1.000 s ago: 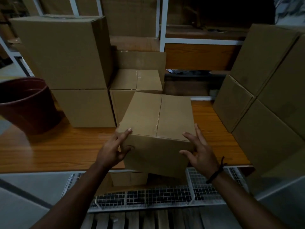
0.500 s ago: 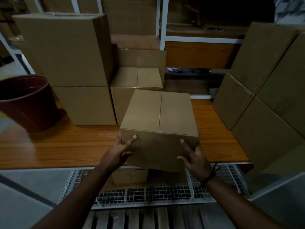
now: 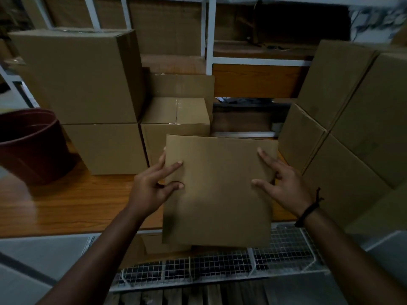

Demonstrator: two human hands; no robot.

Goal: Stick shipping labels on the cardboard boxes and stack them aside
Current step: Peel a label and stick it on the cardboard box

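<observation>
Your left hand (image 3: pixel 154 189) and right hand (image 3: pixel 285 183) clasp the cardboard box (image 3: pixel 220 201) by its side edges, thumbs and forefingers spread across its plain face, over the desk (image 3: pixel 66 205) edge.

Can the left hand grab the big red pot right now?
Probably not yet. The left hand is busy holding the cardboard box, with the right hand on its other side. Nothing stands between it and the red pot on the wooden table, so it likely could after letting go.

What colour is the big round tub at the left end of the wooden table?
The big round tub is dark maroon; the head view shows it.
</observation>
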